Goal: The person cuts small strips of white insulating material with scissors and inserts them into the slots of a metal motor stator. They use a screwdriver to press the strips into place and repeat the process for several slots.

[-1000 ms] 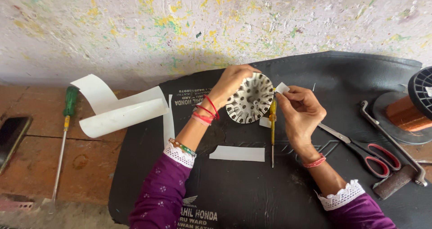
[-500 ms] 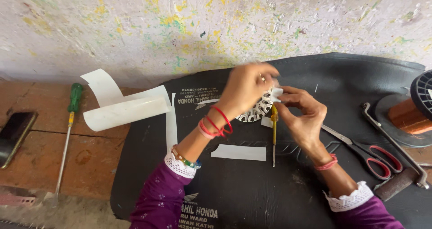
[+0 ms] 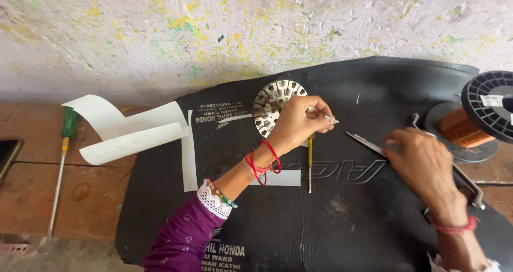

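Two hands engaged: left hand [image 3: 299,123] pinches a white paper sliver [image 3: 327,119] beside the round slotted metal stator core [image 3: 271,105]; right hand [image 3: 422,162] closes on grey scissors [image 3: 363,142]. Keep sliver steady.

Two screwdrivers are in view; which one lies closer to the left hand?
The yellow-handled screwdriver on the black mat, its handle partly under the left hand. The green-handled screwdriver lies far off on the brick floor, beyond the white paper strips.
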